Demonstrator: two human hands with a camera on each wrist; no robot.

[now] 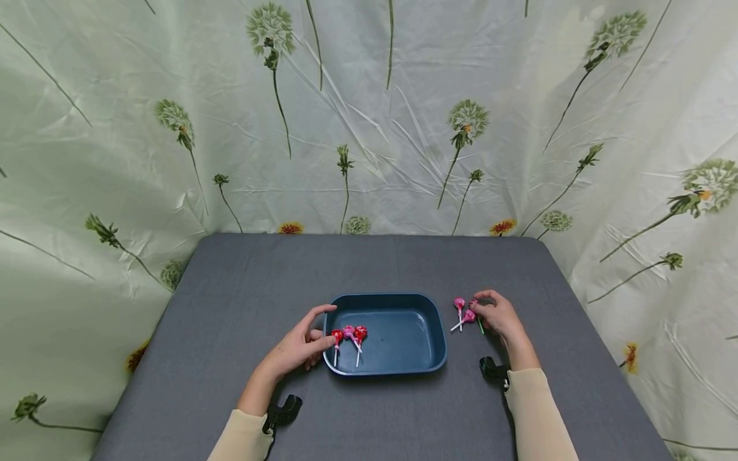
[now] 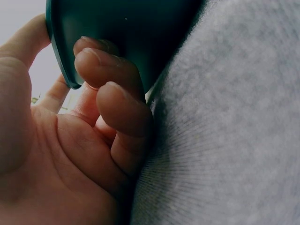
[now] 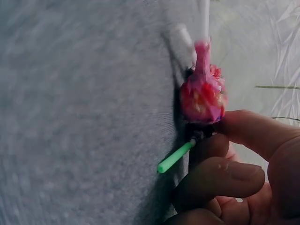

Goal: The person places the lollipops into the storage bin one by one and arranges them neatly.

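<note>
My left hand (image 1: 293,350) grips the left end of a blue tray (image 1: 403,339), thumb and forefinger at the rim. In the left wrist view its other fingers (image 2: 123,108) curl against the tray's outer wall (image 2: 140,28). Inside the tray's left part lie a red lollipop (image 1: 337,334), a pink lollipop (image 1: 348,331) and another red lollipop (image 1: 360,332). Right of the tray, my right hand (image 1: 500,318) pinches a lollipop with a green stick (image 3: 176,157), its head mostly hidden by fingers. Beside it lie two pink lollipops (image 1: 459,302) with white sticks, crossing each other.
The grey cloth-covered table (image 1: 380,416) extends around the tray. Behind and along both sides hangs a pale curtain (image 1: 369,115) with a dandelion print. Each wrist wears a black camera mount, one at the left wrist (image 1: 281,413) and one at the right wrist (image 1: 494,371).
</note>
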